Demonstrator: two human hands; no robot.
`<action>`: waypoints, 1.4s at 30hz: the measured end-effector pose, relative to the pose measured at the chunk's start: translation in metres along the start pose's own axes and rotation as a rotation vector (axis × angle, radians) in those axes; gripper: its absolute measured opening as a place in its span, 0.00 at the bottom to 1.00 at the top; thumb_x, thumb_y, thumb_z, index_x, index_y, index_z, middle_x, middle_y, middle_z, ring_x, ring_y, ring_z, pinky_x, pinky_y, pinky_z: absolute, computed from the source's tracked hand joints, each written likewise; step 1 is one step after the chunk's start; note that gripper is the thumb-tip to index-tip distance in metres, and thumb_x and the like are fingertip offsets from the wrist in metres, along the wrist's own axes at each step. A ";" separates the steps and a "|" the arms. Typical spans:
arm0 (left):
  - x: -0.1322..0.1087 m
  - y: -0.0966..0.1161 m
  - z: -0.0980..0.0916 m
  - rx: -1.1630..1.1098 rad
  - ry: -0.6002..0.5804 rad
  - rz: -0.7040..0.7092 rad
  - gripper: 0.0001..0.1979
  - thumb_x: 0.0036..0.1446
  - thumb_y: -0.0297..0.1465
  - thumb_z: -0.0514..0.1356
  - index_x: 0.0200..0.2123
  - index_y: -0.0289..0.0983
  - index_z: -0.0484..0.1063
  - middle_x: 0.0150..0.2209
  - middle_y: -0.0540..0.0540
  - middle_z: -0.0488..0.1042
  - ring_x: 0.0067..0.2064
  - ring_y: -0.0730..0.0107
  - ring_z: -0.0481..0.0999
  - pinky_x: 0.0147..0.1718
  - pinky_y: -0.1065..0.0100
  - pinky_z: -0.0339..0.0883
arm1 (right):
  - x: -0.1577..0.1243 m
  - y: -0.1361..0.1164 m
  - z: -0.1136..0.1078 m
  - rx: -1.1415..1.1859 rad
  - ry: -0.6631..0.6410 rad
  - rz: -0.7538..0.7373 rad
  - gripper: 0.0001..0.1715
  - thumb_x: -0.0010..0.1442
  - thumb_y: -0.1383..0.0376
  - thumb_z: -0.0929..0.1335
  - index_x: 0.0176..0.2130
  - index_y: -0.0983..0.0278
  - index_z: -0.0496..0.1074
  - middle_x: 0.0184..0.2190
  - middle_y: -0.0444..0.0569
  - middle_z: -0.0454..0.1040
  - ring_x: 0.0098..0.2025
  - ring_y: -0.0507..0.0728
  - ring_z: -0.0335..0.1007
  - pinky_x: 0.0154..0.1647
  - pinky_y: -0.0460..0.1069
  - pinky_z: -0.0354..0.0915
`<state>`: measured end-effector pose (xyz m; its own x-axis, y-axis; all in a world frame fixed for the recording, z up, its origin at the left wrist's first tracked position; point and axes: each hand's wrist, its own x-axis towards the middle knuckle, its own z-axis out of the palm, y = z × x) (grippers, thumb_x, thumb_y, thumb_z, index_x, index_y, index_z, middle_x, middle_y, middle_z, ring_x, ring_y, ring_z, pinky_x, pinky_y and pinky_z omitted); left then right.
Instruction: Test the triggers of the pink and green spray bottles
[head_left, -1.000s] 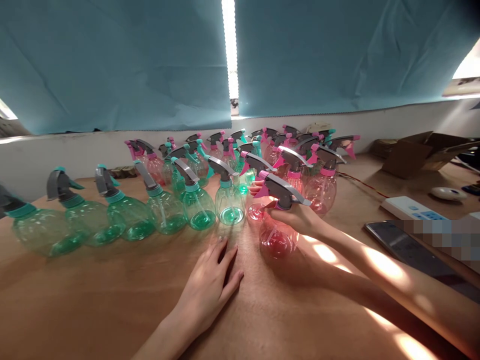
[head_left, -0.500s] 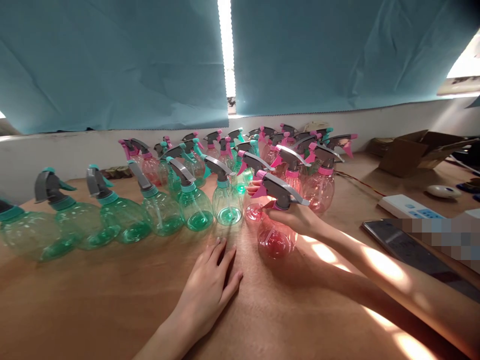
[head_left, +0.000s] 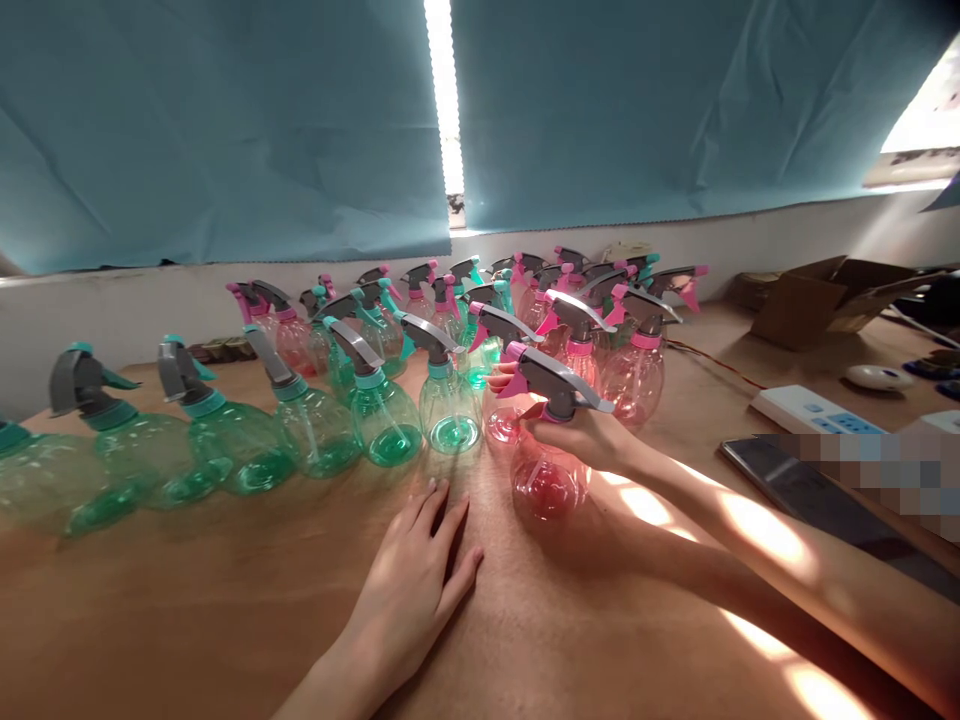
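My right hand is wrapped round the neck of a pink spray bottle with a grey and pink trigger head. The bottle stands upright on the wooden table, and part of its neck is hidden by the hand. My left hand lies flat on the tabletop with its fingers spread, holding nothing. Closest beyond it are a green spray bottle and another green spray bottle. Another pink spray bottle stands just behind the held one, partly covered by it.
A row of several green spray bottles runs to the left. Behind, pink and green bottles crowd toward the wall. At right are a white power strip, a dark phone, a mouse and an open cardboard box.
The view has shifted slightly, so most things sit a little further left. My right hand keeps its grip on the pink spray bottle, and my left hand stays flat on the table.
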<state>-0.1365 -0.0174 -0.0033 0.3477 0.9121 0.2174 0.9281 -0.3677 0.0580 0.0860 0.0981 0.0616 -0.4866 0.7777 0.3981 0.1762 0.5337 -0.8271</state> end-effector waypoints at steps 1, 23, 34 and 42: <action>0.000 0.000 0.000 0.001 0.002 -0.001 0.24 0.67 0.42 0.51 0.59 0.35 0.66 0.62 0.35 0.65 0.63 0.47 0.62 0.58 0.45 0.61 | 0.000 0.001 0.000 0.009 -0.011 -0.012 0.16 0.50 0.71 0.64 0.39 0.61 0.73 0.21 0.38 0.55 0.23 0.50 0.47 0.25 0.49 0.53; -0.001 0.001 0.002 0.020 -0.010 -0.018 0.24 0.67 0.43 0.50 0.59 0.35 0.67 0.62 0.35 0.64 0.64 0.47 0.61 0.58 0.46 0.61 | -0.015 -0.021 0.009 0.087 -0.029 -0.031 0.13 0.44 0.72 0.63 0.33 0.62 0.69 0.19 0.37 0.58 0.19 0.47 0.48 0.19 0.45 0.51; 0.001 0.002 0.005 0.059 0.015 0.013 0.23 0.68 0.40 0.49 0.58 0.33 0.68 0.61 0.34 0.66 0.63 0.47 0.63 0.57 0.46 0.62 | -0.015 -0.013 0.020 0.193 -0.123 -0.196 0.39 0.50 0.78 0.61 0.59 0.55 0.65 0.53 0.46 0.74 0.57 0.57 0.69 0.57 0.56 0.67; -0.001 0.001 0.006 0.037 0.030 0.006 0.23 0.68 0.40 0.49 0.58 0.33 0.67 0.61 0.33 0.65 0.63 0.46 0.62 0.57 0.45 0.63 | -0.016 -0.012 0.021 0.193 -0.089 -0.213 0.35 0.53 0.76 0.64 0.59 0.57 0.63 0.57 0.50 0.71 0.59 0.59 0.68 0.53 0.55 0.70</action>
<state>-0.1348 -0.0177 -0.0089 0.3496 0.9037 0.2472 0.9305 -0.3656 0.0207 0.0736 0.0719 0.0564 -0.5700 0.6179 0.5415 -0.0997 0.6022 -0.7921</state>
